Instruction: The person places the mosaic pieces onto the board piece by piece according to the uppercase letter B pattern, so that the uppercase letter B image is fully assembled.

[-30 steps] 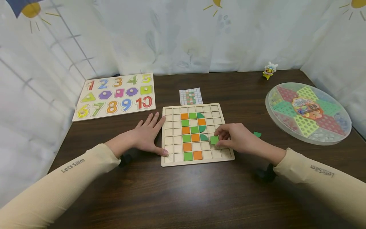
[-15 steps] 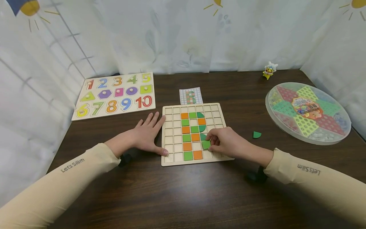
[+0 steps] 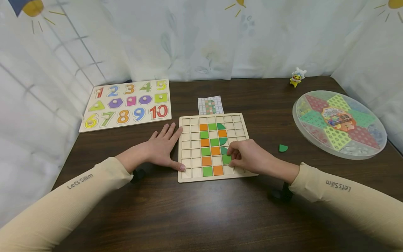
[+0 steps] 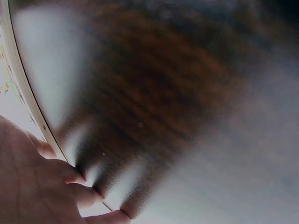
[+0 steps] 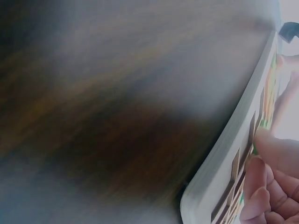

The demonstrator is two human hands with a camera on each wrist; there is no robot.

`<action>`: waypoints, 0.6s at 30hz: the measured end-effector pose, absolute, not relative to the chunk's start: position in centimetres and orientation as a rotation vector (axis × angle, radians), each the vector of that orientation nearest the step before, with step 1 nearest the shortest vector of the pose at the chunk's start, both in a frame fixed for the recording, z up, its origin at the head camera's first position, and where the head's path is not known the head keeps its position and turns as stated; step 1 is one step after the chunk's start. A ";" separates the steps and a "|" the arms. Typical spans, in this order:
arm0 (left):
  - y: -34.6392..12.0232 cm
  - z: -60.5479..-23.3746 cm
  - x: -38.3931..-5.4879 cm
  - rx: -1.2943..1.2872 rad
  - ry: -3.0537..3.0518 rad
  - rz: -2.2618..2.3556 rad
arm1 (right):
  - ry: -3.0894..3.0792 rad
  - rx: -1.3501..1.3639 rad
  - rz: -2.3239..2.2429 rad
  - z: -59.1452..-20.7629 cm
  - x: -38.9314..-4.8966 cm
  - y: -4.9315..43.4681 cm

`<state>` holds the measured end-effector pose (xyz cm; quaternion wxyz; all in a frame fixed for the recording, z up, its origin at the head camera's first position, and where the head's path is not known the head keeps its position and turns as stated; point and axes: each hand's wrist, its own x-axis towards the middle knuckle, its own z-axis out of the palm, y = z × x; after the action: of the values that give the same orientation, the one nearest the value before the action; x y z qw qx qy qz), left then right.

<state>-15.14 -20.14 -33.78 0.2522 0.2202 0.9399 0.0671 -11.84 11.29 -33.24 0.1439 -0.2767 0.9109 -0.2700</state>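
Note:
A wooden grid board point(image 3: 186, 154) lies on the table, with orange and green tiles set in its cells. Thumb and fingers of my right hand point(image 3: 250, 154) pinch a green square tile point(image 3: 226, 160) at a cell below a dark green quarter-circle tile point(image 3: 224, 150); whether it sits fully in the cell cannot be told. My left hand point(image 3: 160, 148) lies spread along the board's left edge, its thumb touching the lower left part. In the left wrist view its fingers point(image 4: 79, 193) are straight. The right wrist view catches the right hand's fingers point(image 5: 261, 186) over the board's edge.
A loose dark green quarter-circle tile point(image 3: 283, 148) lies right of the board. Behind the board is a pattern card point(image 3: 210, 105). A number puzzle point(image 3: 126, 106) sits at left, a round lidded game box point(image 3: 340, 124) at right, and a small figurine point(image 3: 297, 77) at the back.
Carrying the green square tile, my right hand has moved left across the board and down to a cell, then nearly stopped. My left hand has stayed put.

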 end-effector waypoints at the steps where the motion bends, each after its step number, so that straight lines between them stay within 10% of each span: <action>1: -20.1 -33.8 -15.1 0.598 2.556 0.182 | 2.627 -0.813 -0.784 -33.2 -11.8 11.3; 18: -20.2 -33.9 -15.1 0.602 2.564 0.195 | 2.662 -0.740 -0.766 -33.5 -12.1 11.2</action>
<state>-15.13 -20.19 -33.87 0.2479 0.2209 0.9406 0.0715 -12.13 11.15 -33.53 0.1367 -0.2555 0.9198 -0.2646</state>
